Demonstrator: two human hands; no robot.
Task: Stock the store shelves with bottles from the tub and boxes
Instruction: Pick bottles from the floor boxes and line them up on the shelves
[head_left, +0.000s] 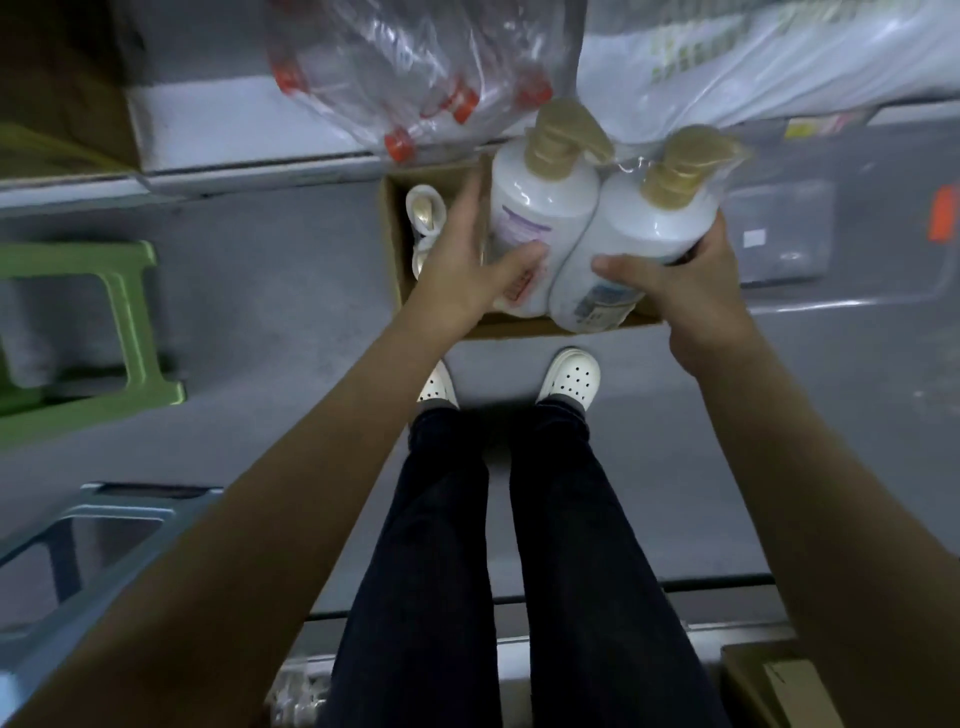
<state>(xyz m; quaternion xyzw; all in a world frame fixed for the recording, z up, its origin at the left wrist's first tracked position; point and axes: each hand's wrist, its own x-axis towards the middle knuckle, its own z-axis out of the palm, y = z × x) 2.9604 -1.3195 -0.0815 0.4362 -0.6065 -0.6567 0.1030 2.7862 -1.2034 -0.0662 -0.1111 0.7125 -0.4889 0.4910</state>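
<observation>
Above the box (396, 249) rim, left hand (465, 270) and right hand (698, 293) grip bottles (543, 205).

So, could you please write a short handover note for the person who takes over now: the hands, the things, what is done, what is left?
The left hand grips one white pump bottle, the right hand a second pump bottle; the two bottles touch. Both are held over the open cardboard box on the floor, where more bottles sit. Done: two bottles in hand. Left: shelve them, then empty the box.
</observation>
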